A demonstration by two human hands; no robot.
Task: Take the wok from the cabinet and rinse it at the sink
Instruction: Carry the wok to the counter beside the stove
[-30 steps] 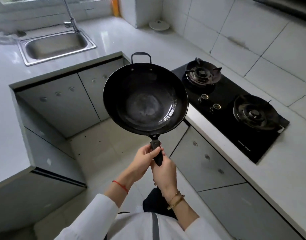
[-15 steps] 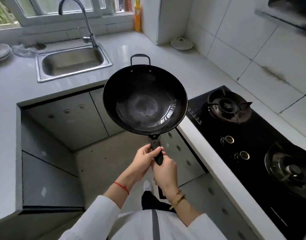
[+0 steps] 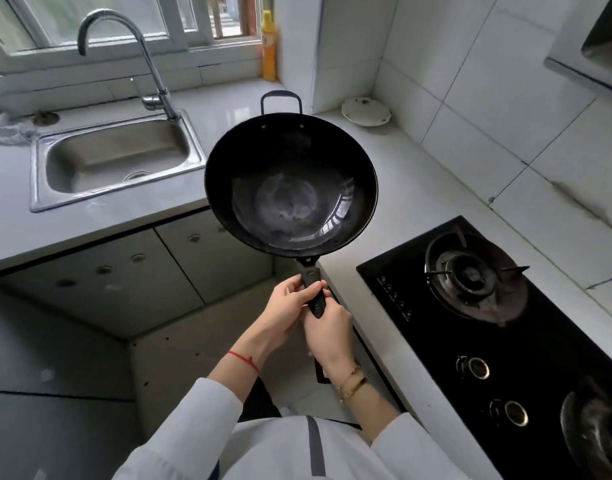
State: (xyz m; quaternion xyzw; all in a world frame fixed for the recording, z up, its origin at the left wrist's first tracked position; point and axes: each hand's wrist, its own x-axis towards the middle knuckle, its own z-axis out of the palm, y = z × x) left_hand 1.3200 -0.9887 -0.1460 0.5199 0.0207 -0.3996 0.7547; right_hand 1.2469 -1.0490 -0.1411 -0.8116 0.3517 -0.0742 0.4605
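Observation:
A black wok [image 3: 290, 185] hangs level in the air over the corner of the white counter, its small loop handle pointing away from me. Its long black handle points toward me. My left hand [image 3: 287, 306] and my right hand [image 3: 328, 329] are both wrapped around that handle, left a little higher than right. The steel sink [image 3: 114, 157] lies to the left of the wok, with a curved tap [image 3: 138, 57] behind it. The wok's inside looks dry and bare.
A black gas hob [image 3: 488, 323] with two burners sits on the counter at the right. Grey cabinet doors [image 3: 131, 271] run below the sink. A yellow bottle [image 3: 269, 46] stands by the window, and a white lid [image 3: 366, 110] rests in the back corner.
The view has swung up and toward the sink, which is now larger and closer. The wok stays in the same two-handed grip, and the hob has slid to the lower right.

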